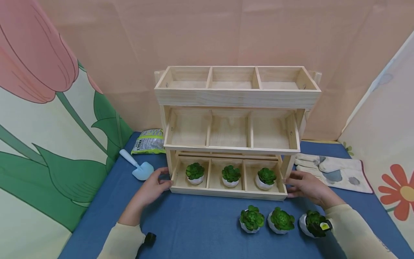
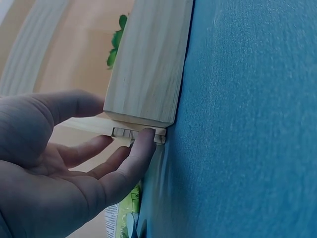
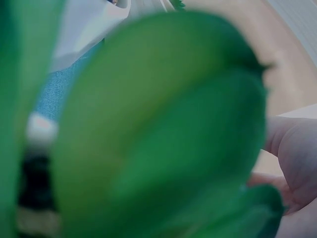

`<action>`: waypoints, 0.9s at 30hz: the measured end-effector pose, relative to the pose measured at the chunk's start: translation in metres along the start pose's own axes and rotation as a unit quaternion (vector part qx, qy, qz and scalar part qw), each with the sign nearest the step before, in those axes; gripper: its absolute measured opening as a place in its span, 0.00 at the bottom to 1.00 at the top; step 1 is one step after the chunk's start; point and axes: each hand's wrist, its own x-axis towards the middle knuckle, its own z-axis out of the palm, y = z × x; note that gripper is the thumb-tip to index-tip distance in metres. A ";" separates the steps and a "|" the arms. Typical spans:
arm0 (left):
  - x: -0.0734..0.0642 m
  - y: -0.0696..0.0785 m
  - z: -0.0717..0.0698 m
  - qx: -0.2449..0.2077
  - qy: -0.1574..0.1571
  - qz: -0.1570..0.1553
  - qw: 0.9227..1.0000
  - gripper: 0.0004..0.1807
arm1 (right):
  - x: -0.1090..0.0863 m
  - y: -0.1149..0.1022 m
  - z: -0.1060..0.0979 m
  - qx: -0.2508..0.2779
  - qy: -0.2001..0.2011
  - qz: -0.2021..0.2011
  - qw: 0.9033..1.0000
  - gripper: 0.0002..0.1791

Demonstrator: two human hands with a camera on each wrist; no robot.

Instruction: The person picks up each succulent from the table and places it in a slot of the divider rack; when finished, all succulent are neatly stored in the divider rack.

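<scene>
A three-tier wooden planter shelf [image 1: 237,99] stands on the blue cloth. Its bottom box [image 1: 226,193] is split into three compartments, each with a small succulent in a white pot [image 1: 231,175]. My left hand [image 1: 157,185] holds the left end of this box. In the left wrist view, the thumb is at the corner of the wooden front board [image 2: 148,64] and the bent fingers reach round its end. My right hand [image 1: 305,187] grips the right end with thumb and fingers. In the right wrist view, blurred green leaves [image 3: 163,129] hide most of that hand.
Three more potted succulents [image 1: 281,220] sit in front at right, the rightmost partly under my right wrist. Left of the shelf lie a light blue trowel [image 1: 142,171] and a green-and-white bag [image 1: 148,141]. White patterned gloves [image 1: 333,171] lie at right.
</scene>
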 end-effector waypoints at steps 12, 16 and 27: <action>0.002 0.001 0.000 -0.015 0.009 -0.016 1.000 0.37 | 0.002 0.001 -0.002 -0.004 -0.007 -0.010 1.000 0.42; 0.003 -0.001 0.001 -0.023 0.009 -0.012 1.000 0.37 | 0.003 0.001 -0.002 -0.002 -0.005 -0.007 1.000 0.42; 0.004 -0.003 0.001 -0.037 0.003 -0.012 0.999 0.37 | 0.000 0.002 -0.002 -0.002 -0.003 -0.004 1.000 0.42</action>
